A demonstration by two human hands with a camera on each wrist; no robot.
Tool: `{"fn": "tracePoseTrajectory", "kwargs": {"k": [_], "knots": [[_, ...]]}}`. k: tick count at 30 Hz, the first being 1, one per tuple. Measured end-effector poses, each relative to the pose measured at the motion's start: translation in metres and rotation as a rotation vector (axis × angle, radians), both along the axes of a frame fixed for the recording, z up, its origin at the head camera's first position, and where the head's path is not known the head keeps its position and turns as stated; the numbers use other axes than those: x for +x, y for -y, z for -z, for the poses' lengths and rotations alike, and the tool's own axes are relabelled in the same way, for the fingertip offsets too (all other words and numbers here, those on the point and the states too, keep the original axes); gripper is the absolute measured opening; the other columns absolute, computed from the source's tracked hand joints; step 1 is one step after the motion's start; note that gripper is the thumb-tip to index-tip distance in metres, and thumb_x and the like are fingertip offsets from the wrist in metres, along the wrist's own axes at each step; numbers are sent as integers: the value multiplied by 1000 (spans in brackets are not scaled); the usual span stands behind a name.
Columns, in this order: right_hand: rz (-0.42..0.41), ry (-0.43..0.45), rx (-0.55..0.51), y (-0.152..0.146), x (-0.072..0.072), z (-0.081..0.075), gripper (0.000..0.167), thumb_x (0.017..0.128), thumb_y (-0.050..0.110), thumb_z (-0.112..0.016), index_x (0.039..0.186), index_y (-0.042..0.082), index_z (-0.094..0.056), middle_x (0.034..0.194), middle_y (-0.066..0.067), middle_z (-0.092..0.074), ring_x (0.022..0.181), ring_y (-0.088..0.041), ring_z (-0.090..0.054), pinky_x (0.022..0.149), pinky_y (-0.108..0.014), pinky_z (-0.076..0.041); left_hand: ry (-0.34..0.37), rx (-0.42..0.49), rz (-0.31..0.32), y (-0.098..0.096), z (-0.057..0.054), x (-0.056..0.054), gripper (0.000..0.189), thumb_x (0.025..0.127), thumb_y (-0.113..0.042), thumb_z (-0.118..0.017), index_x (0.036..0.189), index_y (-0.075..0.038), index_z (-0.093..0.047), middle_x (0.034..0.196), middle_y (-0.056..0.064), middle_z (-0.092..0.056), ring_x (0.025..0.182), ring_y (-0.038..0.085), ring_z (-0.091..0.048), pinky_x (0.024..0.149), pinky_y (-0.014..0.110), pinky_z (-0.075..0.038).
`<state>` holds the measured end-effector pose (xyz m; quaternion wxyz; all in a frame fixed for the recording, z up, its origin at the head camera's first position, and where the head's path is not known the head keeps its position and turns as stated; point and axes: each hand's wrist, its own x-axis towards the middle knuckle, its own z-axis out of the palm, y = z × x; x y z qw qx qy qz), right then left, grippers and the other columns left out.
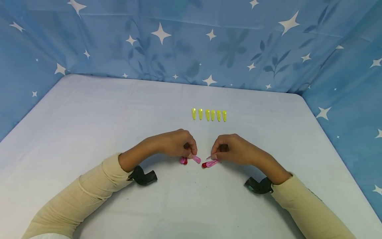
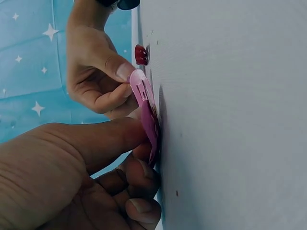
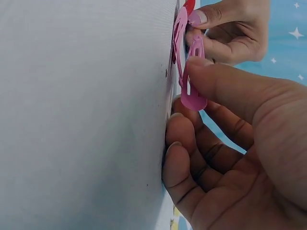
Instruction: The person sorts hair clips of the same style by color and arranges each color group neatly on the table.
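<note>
My left hand [image 1: 179,142] pinches a pink snap hair clip [image 1: 196,159] between thumb and fingers, low over the white table. Opposite it, my right hand [image 1: 235,149] pinches another pink hair clip [image 3: 194,98], thumb flat on it in the right wrist view. Under the right fingertips lie a pink clip [image 1: 212,163] and a red clip [image 1: 204,165], close together. A further pink clip [image 1: 182,160] and red clip [image 1: 185,161] lie beneath the left hand, partly covered by it. In the left wrist view the two held clips overlap; I cannot tell whether they touch.
Several yellow hair clips [image 1: 213,115] stand in a row on the white table [image 1: 119,109], beyond the hands. A blue star-patterned curtain [image 1: 185,43] borders the table behind and at the sides. Black wrist devices [image 1: 144,177] hang below both sleeves.
</note>
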<state>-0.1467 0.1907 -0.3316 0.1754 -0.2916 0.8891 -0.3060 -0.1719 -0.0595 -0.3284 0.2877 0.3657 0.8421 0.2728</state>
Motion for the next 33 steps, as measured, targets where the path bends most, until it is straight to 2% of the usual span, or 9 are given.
{"fn": "tracePoseTrajectory", "kwargs": {"k": [9,16,18,21,25,29,33], "knots": [[62,-6,3,0,-3,0,12,88,7,-72,94,17,-73,84,5,-68,76,-14,-55,68,-23,-49,-1,-6,13,2,0,-2,10,94,-11,-66,96,-14,-75,81,-5,-67,73,10,-58,72,24,-50],[82,-10,-20,0,-4,-1,8,88,8,-72,94,14,-72,85,3,-68,75,-14,-56,67,-22,-48,-5,42,-26,10,0,-8,7,96,-16,-63,95,-17,-70,83,-6,-65,81,11,-58,78,27,-50],[85,-6,-30,-1,-4,-1,8,88,7,-71,94,13,-73,85,2,-68,74,-14,-55,66,-22,-48,8,83,-34,13,-1,-11,9,96,-14,-62,100,-15,-70,84,-4,-65,81,12,-58,79,28,-50],[80,-10,-47,-3,-7,0,12,89,3,-70,97,11,-73,88,0,-69,76,-15,-56,67,-22,-49,34,165,-37,17,-2,-14,25,95,-8,-61,118,-11,-68,84,0,-66,78,14,-57,75,28,-48],[68,-6,-64,-4,-8,1,22,91,1,-66,109,10,-73,91,-2,-68,78,-16,-56,69,-22,-49,65,243,-22,21,-1,-19,42,94,-1,-57,135,-8,-60,84,4,-67,73,16,-57,70,28,-47],[69,-13,-79,-4,-9,1,30,92,0,-63,117,12,-72,91,-2,-67,77,-16,-55,67,-22,-49,109,269,-44,21,-1,-20,40,92,2,-56,131,-5,-61,81,7,-68,71,19,-61,68,28,-49],[73,-31,-105,-4,-11,1,25,92,0,-63,110,12,-74,97,-2,-71,80,-16,-57,69,-23,-50,162,291,-117,20,-1,-20,37,90,3,-56,126,-5,-60,77,7,-68,71,21,-64,69,30,-51]]}}
